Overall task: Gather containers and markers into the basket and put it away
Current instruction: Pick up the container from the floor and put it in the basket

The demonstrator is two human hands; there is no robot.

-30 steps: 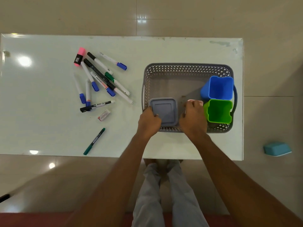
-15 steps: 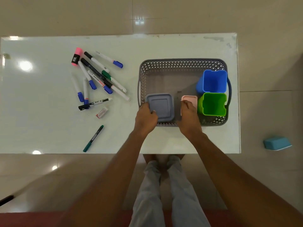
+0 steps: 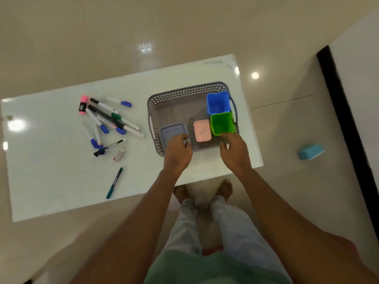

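Observation:
A grey perforated basket (image 3: 184,92) stands on the right part of the white table (image 3: 51,171). Inside it are a blue cup (image 3: 218,102), a green cup (image 3: 222,123), a small pink lidded container (image 3: 202,130) and a grey lidded container (image 3: 172,131). My left hand (image 3: 177,153) lies curled over the grey container's near corner. My right hand (image 3: 234,153) hovers at the basket's near right edge, fingers apart, off the pink container. A pile of markers (image 3: 106,119) lies left of the basket. One green marker (image 3: 114,183) lies alone nearer me.
A small white eraser-like piece (image 3: 118,155) lies by the markers. A light blue box (image 3: 311,152) sits on the floor to the right. A dark vertical strip (image 3: 348,130) runs along the right wall. My feet stand at the table's near edge.
My right hand has let go of the pink container and drawn back to the right. The view has pulled back and tilted. My left hand stays on the grey container.

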